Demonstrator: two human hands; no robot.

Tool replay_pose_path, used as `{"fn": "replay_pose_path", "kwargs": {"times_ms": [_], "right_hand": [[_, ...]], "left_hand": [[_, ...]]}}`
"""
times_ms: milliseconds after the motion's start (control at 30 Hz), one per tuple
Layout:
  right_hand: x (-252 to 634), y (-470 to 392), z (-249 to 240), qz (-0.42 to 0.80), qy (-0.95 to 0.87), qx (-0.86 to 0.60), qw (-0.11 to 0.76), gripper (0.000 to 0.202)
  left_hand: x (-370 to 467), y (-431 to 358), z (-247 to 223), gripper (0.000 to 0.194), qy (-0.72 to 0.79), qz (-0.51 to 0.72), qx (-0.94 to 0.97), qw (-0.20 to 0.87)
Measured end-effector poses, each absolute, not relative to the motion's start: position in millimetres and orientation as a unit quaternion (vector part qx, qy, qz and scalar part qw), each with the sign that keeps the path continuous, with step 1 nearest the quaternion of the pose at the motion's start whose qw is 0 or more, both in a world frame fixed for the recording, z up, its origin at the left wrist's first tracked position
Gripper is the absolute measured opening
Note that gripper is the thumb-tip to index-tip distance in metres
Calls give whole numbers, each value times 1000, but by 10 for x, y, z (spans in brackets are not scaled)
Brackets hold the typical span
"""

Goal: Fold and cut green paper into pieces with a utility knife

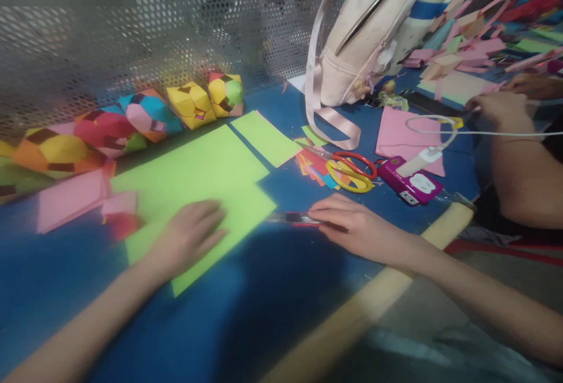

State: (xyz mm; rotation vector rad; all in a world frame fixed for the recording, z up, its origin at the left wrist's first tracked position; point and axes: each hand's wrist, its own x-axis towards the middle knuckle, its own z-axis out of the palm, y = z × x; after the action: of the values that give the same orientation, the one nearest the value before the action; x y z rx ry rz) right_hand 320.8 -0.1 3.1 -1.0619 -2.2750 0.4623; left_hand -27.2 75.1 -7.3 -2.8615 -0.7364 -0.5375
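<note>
My left hand (189, 233) rests on a bright green sheet of paper (185, 166); its fingers lie stretched over the sheet, blurred. Another green edge shows under it, so more than one sheet may be there. To the right, my right hand (347, 224) grips a utility knife (299, 217) with a dark and red body, held low over the blue table. The knife's thin front end points left, close to the paper's right corner. A smaller stack of green paper (264, 138) lies just beyond the large sheet.
Scissors (352, 172) with red and yellow handles lie on coloured scraps. Beside them are a purple power bank (409, 180) with a white cable and pink paper (409, 136). Folded paper balls (191, 104) line the mesh wall. A pale backpack (365, 31) stands behind; another person's arm (514, 154) is at right.
</note>
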Motion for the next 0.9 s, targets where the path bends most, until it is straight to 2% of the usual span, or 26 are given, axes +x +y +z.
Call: {"fn": "replay_pose_path", "kwargs": {"times_ms": [900], "right_hand": [[3011,-65,36,191,-860,-378,283,26]], "left_hand": [[-279,731,-70,30,-269,-162,-948,42]]}}
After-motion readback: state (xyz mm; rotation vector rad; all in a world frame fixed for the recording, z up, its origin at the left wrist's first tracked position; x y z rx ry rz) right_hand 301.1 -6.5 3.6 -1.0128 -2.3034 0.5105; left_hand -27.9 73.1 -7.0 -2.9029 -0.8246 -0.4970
